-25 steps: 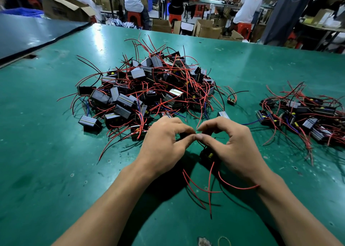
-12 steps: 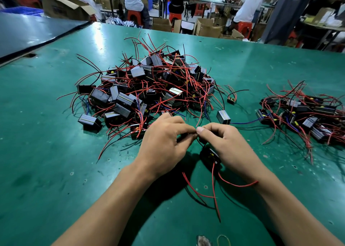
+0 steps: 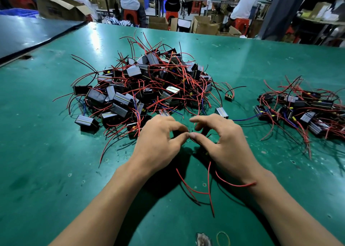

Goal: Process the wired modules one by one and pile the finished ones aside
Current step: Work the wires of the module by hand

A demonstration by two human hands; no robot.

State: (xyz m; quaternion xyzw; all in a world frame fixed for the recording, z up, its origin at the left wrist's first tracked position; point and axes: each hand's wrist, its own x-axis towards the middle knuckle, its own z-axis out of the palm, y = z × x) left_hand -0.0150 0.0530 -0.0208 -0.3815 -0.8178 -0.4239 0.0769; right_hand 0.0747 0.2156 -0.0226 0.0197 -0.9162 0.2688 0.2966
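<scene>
A big heap of black modules with red wires [image 3: 147, 89] lies in the middle of the green table [image 3: 46, 152]. A smaller pile of modules [image 3: 306, 109] sits at the right. My left hand [image 3: 158, 143] and my right hand [image 3: 222, 141] meet just in front of the big heap. Thumb and forefinger of each pinch fine wire ends where the fingertips touch. One black module [image 3: 202, 149] lies under my right palm, mostly hidden. Its red wires [image 3: 209, 188] trail toward me between my forearms.
A lone small module [image 3: 229, 97] and a silver-topped one [image 3: 221, 112] lie between the two piles. A yellow rubber band [image 3: 223, 238] and a scrap [image 3: 203, 239] lie at the near edge. People sit among cardboard boxes [image 3: 59, 5] beyond the table.
My right hand's outer fingers have spread and lifted while the pinch stays. Both hands have shifted slightly away from me, and the trailing red wires have swung a little.
</scene>
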